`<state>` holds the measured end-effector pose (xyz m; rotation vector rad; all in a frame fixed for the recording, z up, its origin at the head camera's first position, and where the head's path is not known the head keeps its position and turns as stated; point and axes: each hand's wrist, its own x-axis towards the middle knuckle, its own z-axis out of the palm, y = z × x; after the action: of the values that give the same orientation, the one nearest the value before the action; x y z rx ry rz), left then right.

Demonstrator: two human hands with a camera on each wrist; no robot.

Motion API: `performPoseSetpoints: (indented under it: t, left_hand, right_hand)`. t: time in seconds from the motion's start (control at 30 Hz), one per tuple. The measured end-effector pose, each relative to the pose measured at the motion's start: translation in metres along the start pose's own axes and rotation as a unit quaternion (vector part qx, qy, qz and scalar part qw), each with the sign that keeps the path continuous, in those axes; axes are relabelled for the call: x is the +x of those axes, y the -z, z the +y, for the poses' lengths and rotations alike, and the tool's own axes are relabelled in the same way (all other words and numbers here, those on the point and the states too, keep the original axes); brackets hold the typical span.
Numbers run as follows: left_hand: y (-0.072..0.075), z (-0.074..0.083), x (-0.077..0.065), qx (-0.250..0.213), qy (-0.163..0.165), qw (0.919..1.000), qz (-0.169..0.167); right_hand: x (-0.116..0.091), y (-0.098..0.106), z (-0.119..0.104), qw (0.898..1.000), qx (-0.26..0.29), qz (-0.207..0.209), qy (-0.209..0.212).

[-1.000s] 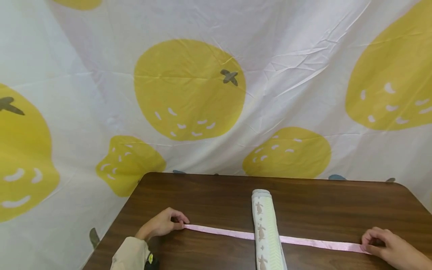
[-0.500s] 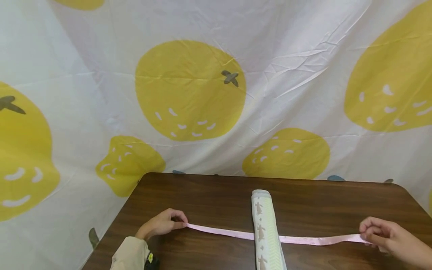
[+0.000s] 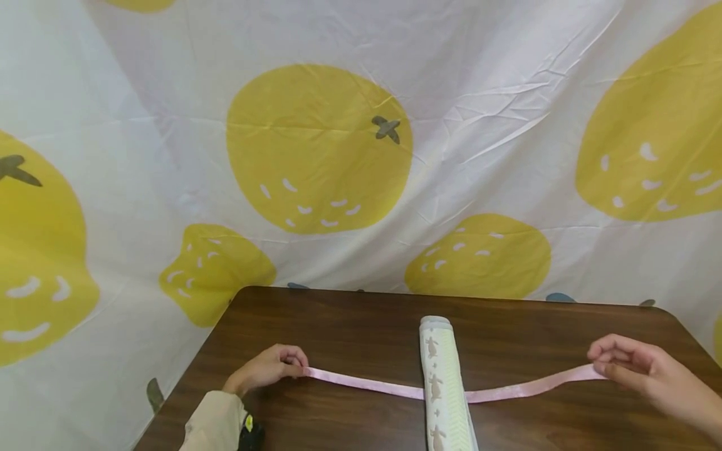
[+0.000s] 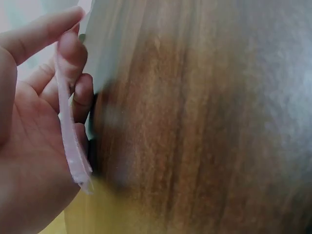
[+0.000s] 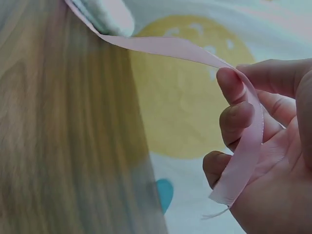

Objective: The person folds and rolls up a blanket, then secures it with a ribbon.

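Observation:
A pink ribbon [image 3: 366,383] runs across the table and passes beneath a rolled-up cloth [image 3: 442,382] printed with brown rabbit-like figures and a pale green strip. My left hand [image 3: 269,368] pinches the ribbon near its left end; in the left wrist view the loose tail [image 4: 73,151] lies along the palm. On the other side, my right hand [image 3: 643,369] pinches the ribbon between thumb and index finger, raised above the table. Its frayed end [image 5: 226,195] hangs across the palm in the right wrist view. Between roll and right hand, the ribbon curves upward.
The dark brown wooden table [image 3: 338,326] has rounded far corners. Behind it hangs a white curtain [image 3: 479,50] with large yellow fruit prints. A black strap-like item [image 3: 250,434] sits at the left sleeve [image 3: 213,419].
My right hand has risen and moved slightly left and away from me, lifting the ribbon's right part off the table into a curve. The left hand and the roll have barely moved.

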<state>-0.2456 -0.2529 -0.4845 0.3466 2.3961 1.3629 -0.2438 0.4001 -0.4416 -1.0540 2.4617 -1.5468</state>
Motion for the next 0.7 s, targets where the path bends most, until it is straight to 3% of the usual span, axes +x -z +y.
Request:
performPoseSetpoints:
  t: [0.13,0.37,0.53,0.7]
  left_hand:
    - [0.002,-0.001,0.0,-0.011,0.001,0.9999,-0.004]
    - [0.003,-0.002,0.0,-0.006,0.012,0.9999,0.004]
    - [0.002,-0.002,0.001,-0.009,0.015,0.9998,0.007]
    - [0.001,-0.003,0.002,-0.01,0.018,0.9998,0.007]
  right_hand:
    - [0.008,-0.003,-0.017,1.0,-0.013,0.018,0.004]
    - [0.027,-0.013,-0.049,0.999,-0.008,0.031,-0.026]
    - [0.046,-0.021,-0.065,0.999,0.04,-0.001,0.017]
    - [0.065,-0.035,-0.084,0.998,0.056,-0.009,0.024]
